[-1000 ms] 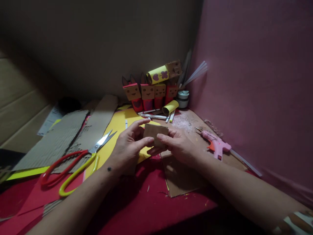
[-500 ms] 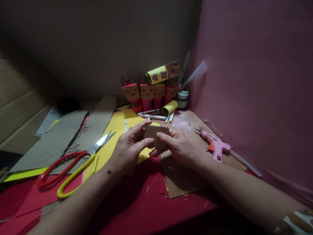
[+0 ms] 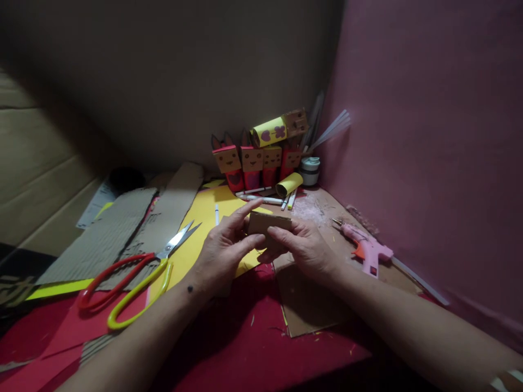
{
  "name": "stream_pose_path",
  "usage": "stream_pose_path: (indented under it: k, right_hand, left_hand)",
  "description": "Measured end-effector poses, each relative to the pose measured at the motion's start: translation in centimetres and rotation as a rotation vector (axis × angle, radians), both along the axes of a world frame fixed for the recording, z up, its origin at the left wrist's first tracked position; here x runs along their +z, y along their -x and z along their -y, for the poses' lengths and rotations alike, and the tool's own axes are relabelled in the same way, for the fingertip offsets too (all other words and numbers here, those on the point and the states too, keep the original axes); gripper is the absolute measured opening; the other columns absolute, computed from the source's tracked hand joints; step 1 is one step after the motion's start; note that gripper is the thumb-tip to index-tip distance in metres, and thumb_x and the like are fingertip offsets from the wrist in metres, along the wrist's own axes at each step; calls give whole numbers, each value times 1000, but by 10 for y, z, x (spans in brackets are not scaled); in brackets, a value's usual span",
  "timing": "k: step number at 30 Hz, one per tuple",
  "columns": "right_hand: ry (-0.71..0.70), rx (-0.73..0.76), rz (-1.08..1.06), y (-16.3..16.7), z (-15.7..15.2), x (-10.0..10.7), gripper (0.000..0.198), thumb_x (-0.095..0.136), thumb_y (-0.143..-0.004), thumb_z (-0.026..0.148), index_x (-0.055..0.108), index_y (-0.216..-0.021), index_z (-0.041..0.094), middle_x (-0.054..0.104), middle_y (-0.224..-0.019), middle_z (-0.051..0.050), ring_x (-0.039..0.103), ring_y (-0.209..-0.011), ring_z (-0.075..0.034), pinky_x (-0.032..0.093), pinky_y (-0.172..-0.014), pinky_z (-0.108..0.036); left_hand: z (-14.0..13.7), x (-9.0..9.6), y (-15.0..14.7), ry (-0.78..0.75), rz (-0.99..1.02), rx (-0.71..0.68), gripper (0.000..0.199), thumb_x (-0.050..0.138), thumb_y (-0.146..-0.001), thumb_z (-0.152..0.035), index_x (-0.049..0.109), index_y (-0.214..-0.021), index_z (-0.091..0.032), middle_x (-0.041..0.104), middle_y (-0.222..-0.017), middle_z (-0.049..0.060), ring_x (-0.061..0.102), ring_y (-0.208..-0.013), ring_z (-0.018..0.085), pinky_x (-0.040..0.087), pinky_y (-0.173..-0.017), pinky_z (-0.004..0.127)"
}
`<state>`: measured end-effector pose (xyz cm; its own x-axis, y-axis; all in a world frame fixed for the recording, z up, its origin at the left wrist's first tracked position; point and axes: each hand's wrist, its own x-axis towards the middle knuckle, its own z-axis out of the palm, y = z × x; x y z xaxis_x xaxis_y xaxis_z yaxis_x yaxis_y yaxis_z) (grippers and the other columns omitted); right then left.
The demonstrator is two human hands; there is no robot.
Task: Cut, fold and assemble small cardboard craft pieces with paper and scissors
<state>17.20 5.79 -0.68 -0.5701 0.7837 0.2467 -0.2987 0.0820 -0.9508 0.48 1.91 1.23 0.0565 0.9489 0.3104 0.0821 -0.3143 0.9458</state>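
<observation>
Between both hands is a small brown cardboard piece (image 3: pixel 267 222), held up over the table with its top edge tilted toward me. My left hand (image 3: pixel 229 239) grips its left side, thumb in front and index finger stretched along the top corner. On the right side, my right hand (image 3: pixel 304 247) pinches it, thumb across the front and fingers behind. A flat cardboard sheet (image 3: pixel 314 305) lies under my right wrist. Left of my left hand, large scissors (image 3: pixel 163 258) with one red and one yellow handle lie partly spread on yellow paper (image 3: pixel 188 234).
Cardboard figures with drawn faces (image 3: pixel 251 160) stand at the back, a yellow one (image 3: pixel 269 132) lying on top. A yellow paper tube (image 3: pixel 289 185), markers (image 3: pixel 261 200) and a lidded jar (image 3: pixel 309 171) sit before them. A pink glue gun (image 3: pixel 368 250) lies right; corrugated cardboard (image 3: pixel 102 234) left.
The whole view has shifted slightly, so things appear a little further right and lower. The cardboard piece has tipped, showing more of its top edge; both hands keep their hold.
</observation>
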Motion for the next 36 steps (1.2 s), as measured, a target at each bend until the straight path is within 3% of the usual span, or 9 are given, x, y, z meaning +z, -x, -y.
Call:
stream_pose_path:
  k: [3,8,11,18,22,26,30,36]
  right_hand:
    - [-14,4,7,0,0,3,27,62,-88,35,68,-109,18,71,-82,-5,68,-62,-15,58,-62,-31]
    - [63,28,-4,1,0,3,29,63,-86,31,68,-112,18,71,-87,-6,67,-68,-14,58,-62,-28]
    - [167,96,-13,1,0,3,27,62,-86,27,69,-111,19,71,-89,-6,67,-71,-14,58,-61,-25]
    - [250,95,-13,1,0,5,29,64,-83,28,69,-109,15,72,-89,-10,66,-71,-17,57,-60,-27]
    - [286,111,11,1,1,5,28,64,-81,26,69,-106,14,72,-86,-10,66,-68,-16,57,-60,-27]
    - [362,156,25,0,-1,3,35,65,-81,36,66,-109,16,72,-82,-9,67,-62,-18,56,-58,-31]
    - [412,206,28,-1,-4,3,45,64,-78,48,65,-103,10,71,-68,-9,66,-54,-19,54,-63,-36]
    - [393,199,8,-2,-6,4,44,62,-79,52,64,-97,12,72,-71,-10,69,-59,-21,54,-68,-38]
  left_hand:
    - [1,3,-1,20,32,22,54,68,-79,-23,55,-131,-26,66,-78,-2,55,-69,12,45,-66,24]
    - [2,9,0,72,-30,136,17,68,-77,-29,72,-89,-17,68,-79,2,57,-72,14,45,-66,25]
    - [1,9,4,108,-67,149,16,66,-79,-31,71,-78,-17,59,-63,-2,49,-61,12,40,-59,24]
    - [0,4,6,153,4,55,22,64,-81,-37,70,-75,-17,64,-69,2,51,-62,14,40,-59,25]
    - [2,5,3,259,-6,72,20,72,-73,-34,69,-68,-15,63,-65,2,52,-59,13,39,-55,24]
    - [1,4,1,359,176,67,22,76,-68,-33,70,-75,-14,60,-61,1,47,-51,10,35,-49,22]
    - [-1,6,2,374,305,141,19,77,-67,-28,67,-72,-12,51,-53,-3,37,-44,5,26,-42,18]
    - [-6,6,2,403,362,153,19,76,-67,-22,61,-61,-12,45,-49,-5,33,-41,5,24,-39,19]
